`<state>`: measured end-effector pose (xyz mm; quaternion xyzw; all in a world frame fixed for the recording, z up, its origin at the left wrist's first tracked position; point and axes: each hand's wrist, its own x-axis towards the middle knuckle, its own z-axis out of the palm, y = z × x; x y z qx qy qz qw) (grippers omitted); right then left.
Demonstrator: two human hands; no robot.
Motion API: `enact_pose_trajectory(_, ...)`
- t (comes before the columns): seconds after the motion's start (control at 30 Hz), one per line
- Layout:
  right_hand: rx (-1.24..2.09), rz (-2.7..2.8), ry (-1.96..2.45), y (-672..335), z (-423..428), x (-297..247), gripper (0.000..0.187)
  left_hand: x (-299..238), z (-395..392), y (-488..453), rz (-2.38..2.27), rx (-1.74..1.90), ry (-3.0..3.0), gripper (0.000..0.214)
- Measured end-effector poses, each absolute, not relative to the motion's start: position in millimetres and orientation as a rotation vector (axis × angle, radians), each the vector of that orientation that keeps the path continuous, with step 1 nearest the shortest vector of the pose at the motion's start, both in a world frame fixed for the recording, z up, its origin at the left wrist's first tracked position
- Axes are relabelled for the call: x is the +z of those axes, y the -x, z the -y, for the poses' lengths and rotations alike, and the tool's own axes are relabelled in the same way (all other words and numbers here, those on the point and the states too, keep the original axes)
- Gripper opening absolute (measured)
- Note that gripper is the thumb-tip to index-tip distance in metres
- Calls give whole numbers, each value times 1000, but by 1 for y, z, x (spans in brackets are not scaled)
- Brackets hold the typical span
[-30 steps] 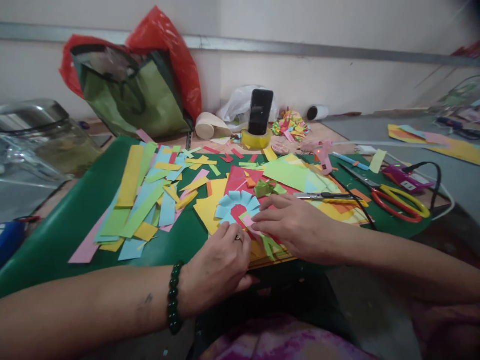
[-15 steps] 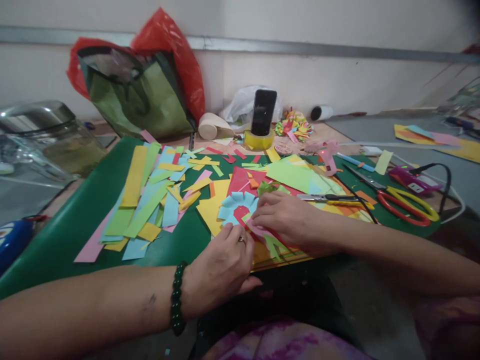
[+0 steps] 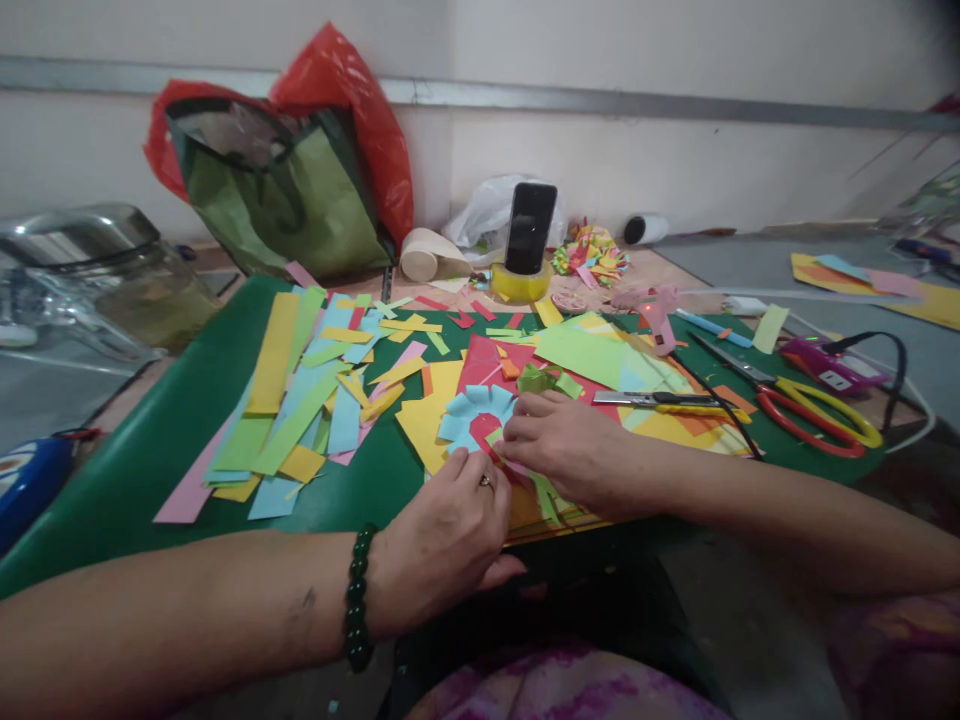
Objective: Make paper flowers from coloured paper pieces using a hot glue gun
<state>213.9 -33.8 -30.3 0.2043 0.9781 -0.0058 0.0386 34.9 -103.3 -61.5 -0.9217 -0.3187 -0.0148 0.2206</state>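
Observation:
A paper flower (image 3: 459,415) with light blue fringed petals and a red centre lies on stacked coloured paper in front of me. At its lower edge my left hand (image 3: 450,520) is closed, fingertips pinching the paper. My right hand (image 3: 566,445) comes in from the right with bent fingers pressed together on the flower's right side. Some petals are hidden beneath the hands. Green paper strips (image 3: 551,500) stick out under my right palm. Crumpled green paper (image 3: 536,380) sits just beyond my right fingers.
Loose paper strips (image 3: 300,420) cover the green mat (image 3: 397,490) on the left. To the right lie a utility knife (image 3: 637,398), scissors (image 3: 810,415) and a pink glue gun (image 3: 658,318). A phone (image 3: 529,228) stands in a tape roll (image 3: 517,283) at the back.
Both hands stay at the flower, with only slight finger movement; my right hand covers the pink strip more than before. The whole view has shifted slightly.

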Motion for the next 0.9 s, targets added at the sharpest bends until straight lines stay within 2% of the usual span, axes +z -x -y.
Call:
enact_pose_trajectory(0.13, 52, -3004, -688, -213, 32, -26, 23, -60, 103, -35, 871, -37, 2552, 79)
enact_pose_trajectory(0.47, 37, -2996, -723, -206, 25, -31, 27, -58, 102, -35, 873, -3, 2599, 71)
enact_pose_trajectory(0.9, 76, -3040, -705, -206, 23, -36, 23, -58, 103, -35, 879, 33, 2599, 73)
